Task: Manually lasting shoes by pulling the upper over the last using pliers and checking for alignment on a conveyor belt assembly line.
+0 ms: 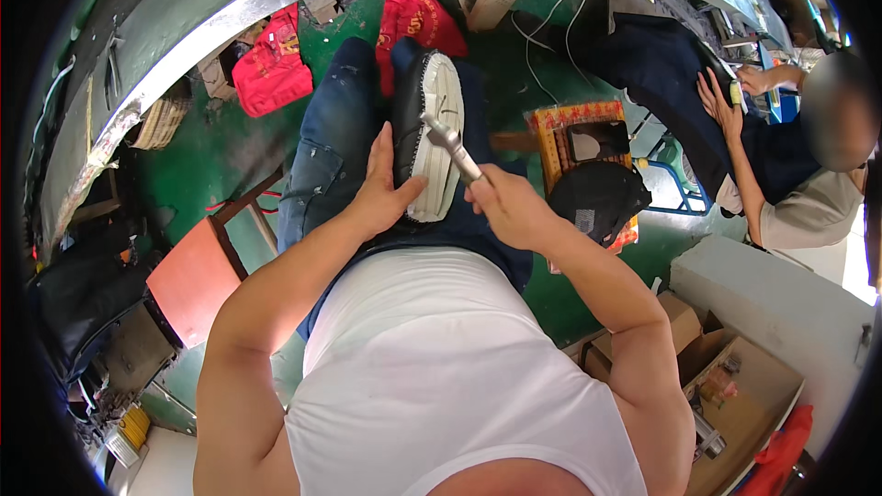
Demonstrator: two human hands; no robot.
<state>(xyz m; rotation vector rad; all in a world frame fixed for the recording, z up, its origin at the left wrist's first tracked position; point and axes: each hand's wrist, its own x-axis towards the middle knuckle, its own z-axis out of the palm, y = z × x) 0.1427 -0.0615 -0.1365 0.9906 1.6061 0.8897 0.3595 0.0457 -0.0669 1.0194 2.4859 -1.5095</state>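
Observation:
A shoe point(435, 165) with a black upper and a white sole lies on its side across my lap, its sole turned up toward me. Stitches run along the seam where the upper meets the sole, and a loose pale thread lies on the sole. My left hand point(381, 188) grips the shoe by its black side, thumb at the sole's edge. In my right hand point(511, 206) is a hammer point(452, 145), its metal head over the middle of the sole. Whether the head touches the sole, I cannot tell.
A metal-edged bench point(211, 23) curves across the far side. Red bags point(274, 72) lie on the green floor. To my right are a stool with a black cap point(599, 200), an open box point(744, 395) and a co-worker's hands point(721, 106) on dark cloth.

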